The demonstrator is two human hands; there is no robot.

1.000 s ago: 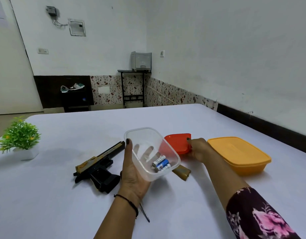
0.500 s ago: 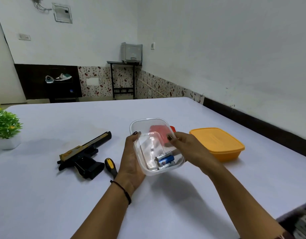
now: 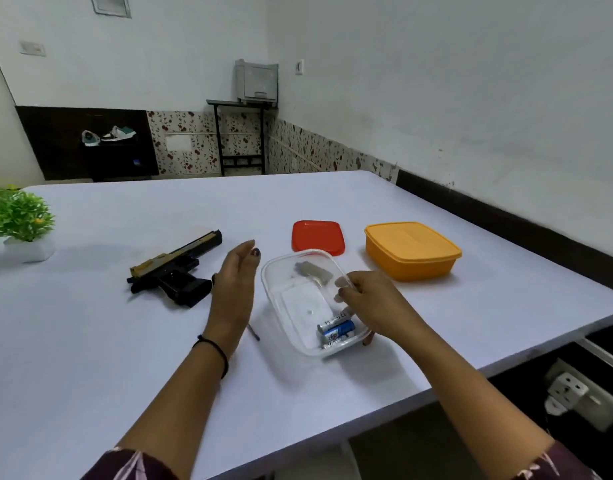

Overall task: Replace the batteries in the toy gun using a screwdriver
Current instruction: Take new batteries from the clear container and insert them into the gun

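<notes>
White walls and a spotted tile skirting close in the room behind a broad white desk (image 3: 125, 341). Taking the clear plastic box (image 3: 308, 303) near the middle of the desk as the landmark: the toy gun (image 3: 175, 271) lies well to its left, flat on its side, barrel pointing away and to the right. A red lid (image 3: 317, 236) lies flat just behind the box, and a closed orange box (image 3: 410, 249) stands behind and to its right. A small green plant (image 3: 17, 221) in a white pot sits far to the left, at the desk's left edge. Inside the clear box, at its near end, lie several batteries (image 3: 336, 332).

Between the gun and the clear box the left hand (image 3: 234, 289) stands edge-up, open and empty, fingers straight and together, not touching the box. It covers most of the screwdriver; only the thin metal shaft (image 3: 254, 333) shows below the wrist, pointing toward the near edge.

The right hand (image 3: 374, 303) reaches in from the right, fingers pinched on the box's right rim, palm over the batteries.

Nearer than the box the desk is bare up to its front edge; its right edge runs close by the box's right.
</notes>
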